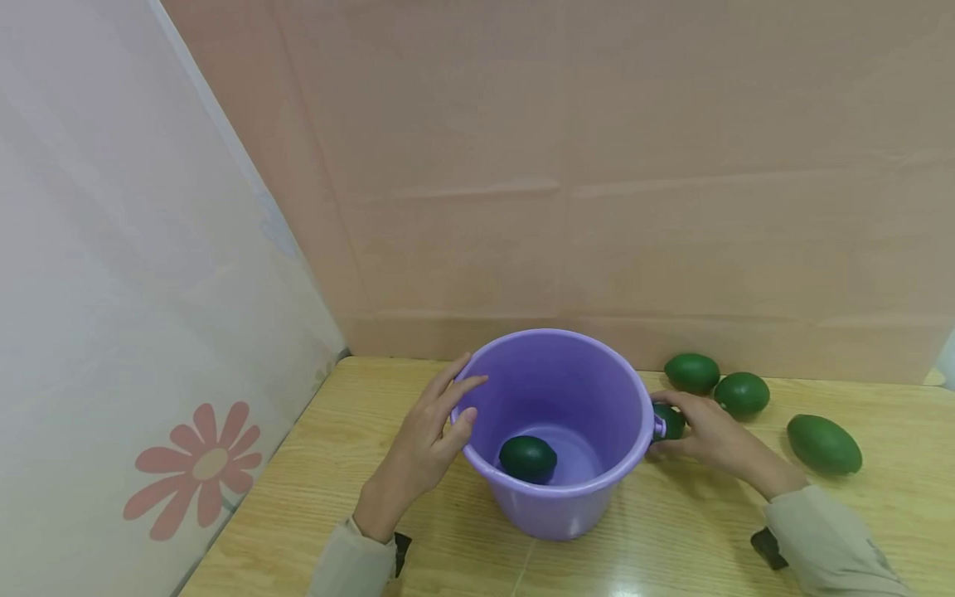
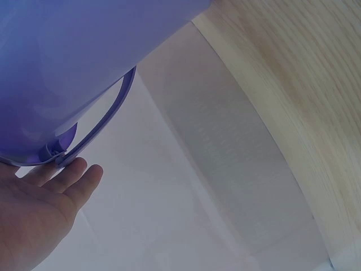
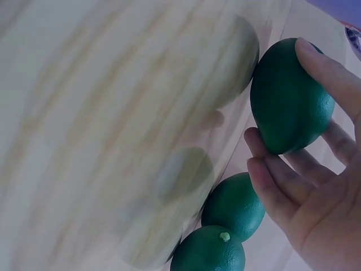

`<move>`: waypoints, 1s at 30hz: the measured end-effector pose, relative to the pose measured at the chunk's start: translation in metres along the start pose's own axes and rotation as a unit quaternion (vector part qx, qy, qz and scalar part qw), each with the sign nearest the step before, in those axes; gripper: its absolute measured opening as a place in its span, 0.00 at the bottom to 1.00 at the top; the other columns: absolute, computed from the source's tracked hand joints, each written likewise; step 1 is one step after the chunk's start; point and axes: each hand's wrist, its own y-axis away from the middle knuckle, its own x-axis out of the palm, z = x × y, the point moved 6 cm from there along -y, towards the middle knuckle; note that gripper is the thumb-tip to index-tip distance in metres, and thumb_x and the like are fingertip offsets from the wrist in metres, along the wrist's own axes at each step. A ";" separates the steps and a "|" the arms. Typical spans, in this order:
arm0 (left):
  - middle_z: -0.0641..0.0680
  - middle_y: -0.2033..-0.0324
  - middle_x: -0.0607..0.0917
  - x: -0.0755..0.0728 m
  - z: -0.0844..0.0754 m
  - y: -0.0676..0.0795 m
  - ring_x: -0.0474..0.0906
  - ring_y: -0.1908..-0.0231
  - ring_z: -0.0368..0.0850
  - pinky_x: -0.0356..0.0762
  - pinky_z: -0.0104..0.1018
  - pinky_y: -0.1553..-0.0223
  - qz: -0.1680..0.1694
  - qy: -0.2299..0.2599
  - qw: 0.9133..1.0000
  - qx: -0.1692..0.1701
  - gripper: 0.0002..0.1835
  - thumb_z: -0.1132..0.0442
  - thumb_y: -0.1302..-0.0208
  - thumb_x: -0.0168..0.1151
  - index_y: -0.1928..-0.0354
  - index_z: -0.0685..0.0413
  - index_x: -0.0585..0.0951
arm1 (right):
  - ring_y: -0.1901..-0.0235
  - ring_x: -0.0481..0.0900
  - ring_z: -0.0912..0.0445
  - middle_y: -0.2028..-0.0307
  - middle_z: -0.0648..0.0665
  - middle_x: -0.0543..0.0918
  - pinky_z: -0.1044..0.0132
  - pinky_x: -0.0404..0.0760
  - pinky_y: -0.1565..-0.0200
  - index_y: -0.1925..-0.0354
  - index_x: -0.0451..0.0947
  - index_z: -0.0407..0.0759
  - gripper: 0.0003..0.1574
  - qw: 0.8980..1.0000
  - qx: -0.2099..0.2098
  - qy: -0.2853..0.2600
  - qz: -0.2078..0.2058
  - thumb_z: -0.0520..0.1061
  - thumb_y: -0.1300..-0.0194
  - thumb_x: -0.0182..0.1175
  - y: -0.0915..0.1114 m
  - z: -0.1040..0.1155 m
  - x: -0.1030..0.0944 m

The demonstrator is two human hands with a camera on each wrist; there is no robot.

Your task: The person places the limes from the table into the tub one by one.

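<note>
A purple bucket [image 1: 552,518] stands upright on the table, with one dark green oval fruit [image 1: 528,458] lying on its bottom. My left hand [image 1: 421,452] is at the bucket's left rim, its fingers loosely extended. In the left wrist view, fingertips touch the bucket's handle [image 2: 110,113] near its pivot. To the right of the bucket, my right hand [image 1: 712,435] grips another green fruit [image 3: 290,96] between thumb and fingers. The bucket's edge partly hides that fruit in the head view.
Two green fruits [image 1: 692,373] [image 1: 742,394] lie side by side near the back wall, right of the bucket. Another green fruit [image 1: 824,444] lies farther right on the wooden table [image 1: 298,497]. A white sheet with a pink flower [image 1: 194,473] hangs at the left.
</note>
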 end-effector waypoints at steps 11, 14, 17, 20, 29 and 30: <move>0.49 0.25 0.61 0.000 0.000 0.000 0.63 0.28 0.55 0.72 0.61 0.39 0.000 0.000 1.000 -0.004 0.23 0.55 0.28 0.49 0.33 0.44 0.75 | 0.51 0.83 0.44 0.52 0.47 0.85 0.51 0.82 0.52 0.48 0.80 0.44 0.44 1.000 0.021 0.002 -0.005 0.59 0.63 0.81 0.003 0.000 -0.003; 0.49 0.25 0.61 0.001 0.000 0.000 0.62 0.28 0.55 0.71 0.62 0.39 0.001 0.000 1.000 -0.005 0.23 0.55 0.28 0.49 0.33 0.45 0.75 | 0.51 0.82 0.45 0.52 0.47 0.85 0.50 0.81 0.53 0.48 0.79 0.44 0.43 1.000 0.026 -0.004 -0.004 0.59 0.61 0.81 0.005 0.001 -0.005; 0.49 0.25 0.61 0.000 -0.001 0.000 0.62 0.27 0.54 0.72 0.61 0.39 0.002 0.001 1.000 -0.007 0.23 0.55 0.28 0.49 0.33 0.46 0.75 | 0.51 0.82 0.45 0.51 0.46 0.84 0.49 0.81 0.53 0.48 0.79 0.44 0.43 0.999 0.033 -0.004 -0.005 0.59 0.60 0.80 0.006 0.002 -0.007; 0.48 0.25 0.61 0.000 0.000 0.000 0.63 0.28 0.54 0.74 0.59 0.42 0.003 0.000 1.000 -0.009 0.23 0.54 0.28 0.49 0.33 0.47 0.75 | 0.50 0.81 0.44 0.50 0.44 0.84 0.47 0.80 0.53 0.47 0.79 0.44 0.43 0.999 0.038 -0.007 -0.010 0.60 0.59 0.80 0.008 0.003 -0.009; 0.48 0.25 0.61 0.000 0.000 0.000 0.62 0.27 0.54 0.71 0.61 0.38 0.002 -0.001 1.000 -0.006 0.23 0.54 0.28 0.49 0.33 0.45 0.74 | 0.54 0.80 0.53 0.50 0.44 0.85 0.57 0.79 0.56 0.46 0.78 0.44 0.42 0.999 0.037 0.012 -0.036 0.58 0.57 0.80 0.011 0.006 -0.018; 0.48 0.25 0.61 0.000 0.000 0.000 0.62 0.27 0.54 0.70 0.61 0.37 0.002 -0.001 1.000 -0.005 0.23 0.54 0.28 0.48 0.33 0.45 0.74 | 0.55 0.80 0.54 0.50 0.44 0.85 0.59 0.79 0.57 0.46 0.78 0.43 0.41 0.999 0.036 0.015 -0.038 0.57 0.56 0.80 0.011 0.007 -0.019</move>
